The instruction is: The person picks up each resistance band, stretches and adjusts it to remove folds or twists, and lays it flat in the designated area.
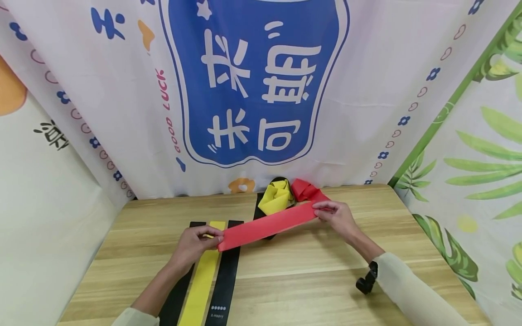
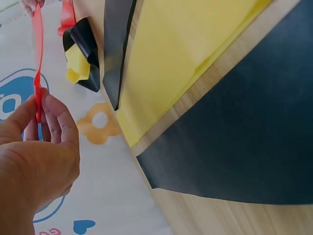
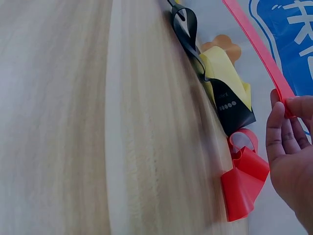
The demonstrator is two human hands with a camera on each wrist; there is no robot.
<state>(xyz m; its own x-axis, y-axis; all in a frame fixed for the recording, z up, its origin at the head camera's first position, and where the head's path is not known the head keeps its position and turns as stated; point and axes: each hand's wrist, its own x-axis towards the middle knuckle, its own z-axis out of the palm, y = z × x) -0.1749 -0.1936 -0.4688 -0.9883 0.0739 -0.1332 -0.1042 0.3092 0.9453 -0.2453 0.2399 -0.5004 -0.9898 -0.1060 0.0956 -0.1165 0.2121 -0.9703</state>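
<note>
A red resistance band is held stretched out flat between my two hands, slanting up to the right above the table. My left hand pinches its left end between thumb and fingers, as the left wrist view shows for the left hand. At the other end, thumb and fingers of my right hand pinch the band; the right wrist view has this right hand at the right edge. Under my left hand lie a yellow band and a black band with "X-Heavy" print, plus another black band.
At the table's back edge sit a crumpled yellow band, a black band with printed dots and a crumpled red band. A printed curtain hangs behind the wooden table. A black device is on my right wrist.
</note>
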